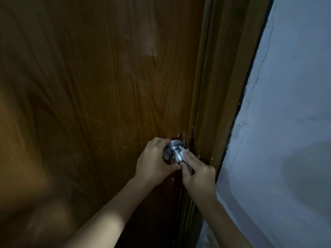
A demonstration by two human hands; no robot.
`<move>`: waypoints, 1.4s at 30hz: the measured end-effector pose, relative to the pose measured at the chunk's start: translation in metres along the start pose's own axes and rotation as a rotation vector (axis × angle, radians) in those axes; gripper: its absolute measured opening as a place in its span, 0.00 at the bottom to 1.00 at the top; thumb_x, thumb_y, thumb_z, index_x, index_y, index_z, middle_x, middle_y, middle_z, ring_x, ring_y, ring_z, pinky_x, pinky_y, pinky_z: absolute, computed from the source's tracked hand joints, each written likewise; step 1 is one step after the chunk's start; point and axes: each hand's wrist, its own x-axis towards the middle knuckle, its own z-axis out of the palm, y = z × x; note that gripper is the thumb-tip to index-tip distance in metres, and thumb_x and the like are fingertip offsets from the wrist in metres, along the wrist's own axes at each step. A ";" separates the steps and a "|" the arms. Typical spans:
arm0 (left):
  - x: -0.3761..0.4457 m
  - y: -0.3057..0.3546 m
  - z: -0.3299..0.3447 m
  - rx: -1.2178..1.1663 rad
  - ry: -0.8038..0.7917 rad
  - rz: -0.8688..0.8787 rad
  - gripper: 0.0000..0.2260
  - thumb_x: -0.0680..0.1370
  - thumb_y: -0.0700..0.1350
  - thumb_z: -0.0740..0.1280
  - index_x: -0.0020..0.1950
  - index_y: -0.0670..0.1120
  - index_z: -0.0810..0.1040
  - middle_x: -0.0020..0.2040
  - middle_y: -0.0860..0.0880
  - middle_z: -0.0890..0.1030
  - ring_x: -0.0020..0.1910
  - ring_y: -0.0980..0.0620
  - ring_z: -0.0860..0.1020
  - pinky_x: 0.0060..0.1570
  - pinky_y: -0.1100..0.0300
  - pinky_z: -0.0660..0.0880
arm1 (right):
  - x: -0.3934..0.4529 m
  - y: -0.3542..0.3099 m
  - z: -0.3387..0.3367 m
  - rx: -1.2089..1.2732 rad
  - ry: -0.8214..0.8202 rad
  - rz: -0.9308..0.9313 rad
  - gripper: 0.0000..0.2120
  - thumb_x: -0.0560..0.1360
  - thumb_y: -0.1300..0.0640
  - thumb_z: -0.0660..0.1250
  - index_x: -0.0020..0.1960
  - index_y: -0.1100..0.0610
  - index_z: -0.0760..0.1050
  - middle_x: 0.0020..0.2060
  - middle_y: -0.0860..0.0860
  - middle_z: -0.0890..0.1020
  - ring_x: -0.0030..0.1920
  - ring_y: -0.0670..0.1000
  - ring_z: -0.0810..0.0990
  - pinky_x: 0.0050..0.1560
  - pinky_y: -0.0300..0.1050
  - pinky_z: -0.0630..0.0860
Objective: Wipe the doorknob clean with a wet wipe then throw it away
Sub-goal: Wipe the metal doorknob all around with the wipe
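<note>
A round silver doorknob (173,152) sticks out of a brown wooden door (100,90), close to the door's right edge. My left hand (154,163) wraps around the knob from the left and from below. My right hand (198,173) presses a small white wet wipe (183,153) against the knob's right side with its fingers. Most of the wipe is hidden under those fingers.
The wooden door frame (215,97) runs down just right of the knob. Beyond it stands a pale blue-grey wall (286,122) with cracked paint along its edge. The scene is dim.
</note>
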 end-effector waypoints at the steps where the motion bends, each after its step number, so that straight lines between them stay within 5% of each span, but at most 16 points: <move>1: 0.000 0.000 0.000 0.002 0.001 0.000 0.31 0.65 0.49 0.76 0.66 0.48 0.70 0.61 0.52 0.73 0.56 0.56 0.70 0.54 0.60 0.73 | 0.003 0.000 -0.002 0.010 -0.002 -0.008 0.20 0.69 0.69 0.68 0.61 0.63 0.73 0.56 0.58 0.81 0.55 0.48 0.78 0.53 0.14 0.58; 4: 0.000 0.000 0.000 0.015 0.009 0.012 0.31 0.64 0.48 0.76 0.65 0.47 0.71 0.60 0.50 0.74 0.57 0.53 0.72 0.55 0.55 0.75 | 0.008 0.002 -0.007 0.049 -0.107 -0.015 0.22 0.72 0.66 0.64 0.66 0.60 0.69 0.56 0.57 0.81 0.52 0.46 0.77 0.46 0.13 0.60; 7: 0.001 0.000 0.001 0.006 0.012 0.005 0.31 0.63 0.48 0.77 0.64 0.47 0.71 0.59 0.49 0.74 0.54 0.54 0.72 0.51 0.59 0.74 | 0.009 -0.003 -0.010 -0.012 -0.076 -0.017 0.18 0.68 0.71 0.68 0.58 0.65 0.75 0.53 0.61 0.82 0.53 0.54 0.81 0.56 0.17 0.58; 10: 0.001 0.001 0.000 -0.001 0.008 0.004 0.31 0.63 0.48 0.77 0.64 0.46 0.71 0.58 0.49 0.74 0.51 0.56 0.70 0.48 0.61 0.72 | 0.010 -0.003 -0.009 0.002 -0.066 -0.074 0.20 0.68 0.73 0.67 0.59 0.65 0.75 0.56 0.60 0.80 0.57 0.47 0.75 0.60 0.19 0.57; 14: 0.001 0.001 0.000 0.002 0.002 -0.003 0.31 0.63 0.48 0.77 0.64 0.47 0.71 0.59 0.50 0.74 0.51 0.57 0.69 0.49 0.61 0.72 | 0.011 0.006 -0.009 0.102 -0.143 0.051 0.22 0.73 0.65 0.65 0.67 0.60 0.67 0.52 0.50 0.80 0.50 0.43 0.77 0.45 0.16 0.65; 16: 0.002 0.001 0.000 0.002 0.005 -0.008 0.31 0.63 0.48 0.78 0.63 0.47 0.71 0.59 0.50 0.73 0.51 0.58 0.68 0.49 0.62 0.72 | 0.009 0.002 -0.009 0.044 -0.071 0.046 0.20 0.71 0.65 0.68 0.63 0.62 0.72 0.51 0.56 0.83 0.47 0.47 0.80 0.48 0.22 0.67; 20: 0.002 0.002 0.001 -0.008 0.000 -0.016 0.31 0.63 0.47 0.77 0.63 0.47 0.71 0.59 0.50 0.73 0.52 0.57 0.69 0.51 0.61 0.74 | 0.005 0.002 -0.001 0.003 -0.051 -0.053 0.21 0.69 0.72 0.68 0.61 0.65 0.73 0.59 0.60 0.79 0.58 0.51 0.77 0.58 0.19 0.59; 23: 0.002 0.002 0.001 0.003 0.001 -0.028 0.32 0.63 0.48 0.78 0.63 0.47 0.71 0.59 0.50 0.73 0.54 0.55 0.71 0.52 0.58 0.75 | 0.005 0.006 0.000 0.077 -0.064 0.089 0.22 0.73 0.66 0.65 0.66 0.59 0.69 0.56 0.58 0.81 0.50 0.46 0.79 0.48 0.24 0.70; 25: 0.002 0.002 0.002 0.001 0.004 -0.034 0.32 0.63 0.48 0.78 0.64 0.48 0.71 0.59 0.51 0.73 0.53 0.57 0.70 0.51 0.60 0.74 | 0.003 0.003 -0.001 0.090 -0.014 0.089 0.21 0.71 0.66 0.68 0.64 0.60 0.71 0.54 0.59 0.82 0.51 0.49 0.81 0.52 0.31 0.73; 28: 0.002 0.002 0.003 -0.004 0.004 -0.026 0.31 0.63 0.47 0.78 0.63 0.47 0.71 0.59 0.50 0.73 0.54 0.55 0.71 0.52 0.60 0.74 | 0.002 0.002 0.002 0.030 0.013 -0.021 0.20 0.68 0.72 0.69 0.59 0.65 0.74 0.57 0.61 0.79 0.58 0.54 0.78 0.62 0.29 0.61; 33: 0.001 0.002 0.003 0.006 0.000 -0.030 0.32 0.63 0.48 0.78 0.64 0.47 0.71 0.59 0.50 0.73 0.56 0.53 0.72 0.54 0.56 0.76 | 0.004 0.007 0.000 0.129 -0.053 0.107 0.23 0.72 0.66 0.66 0.66 0.61 0.68 0.54 0.60 0.82 0.49 0.48 0.81 0.42 0.17 0.67; 37: 0.001 0.001 0.003 -0.008 0.000 -0.016 0.31 0.63 0.47 0.77 0.64 0.46 0.71 0.60 0.49 0.73 0.57 0.53 0.72 0.54 0.55 0.76 | -0.005 0.007 0.008 -0.014 0.042 -0.091 0.22 0.65 0.75 0.70 0.58 0.66 0.75 0.56 0.63 0.80 0.56 0.56 0.79 0.59 0.19 0.59; 39: 0.001 0.001 0.003 -0.008 -0.002 -0.019 0.32 0.63 0.47 0.77 0.64 0.46 0.71 0.59 0.49 0.73 0.56 0.53 0.72 0.54 0.55 0.76 | -0.001 0.007 0.006 0.075 0.013 -0.041 0.23 0.68 0.74 0.66 0.62 0.65 0.72 0.56 0.62 0.80 0.55 0.54 0.80 0.54 0.16 0.63; 42: 0.001 0.002 0.003 -0.004 -0.010 -0.026 0.32 0.63 0.48 0.77 0.64 0.47 0.70 0.59 0.51 0.72 0.54 0.55 0.71 0.51 0.59 0.74 | -0.009 0.002 0.004 0.178 -0.050 0.174 0.22 0.75 0.66 0.60 0.69 0.59 0.65 0.41 0.55 0.82 0.34 0.43 0.79 0.33 0.22 0.71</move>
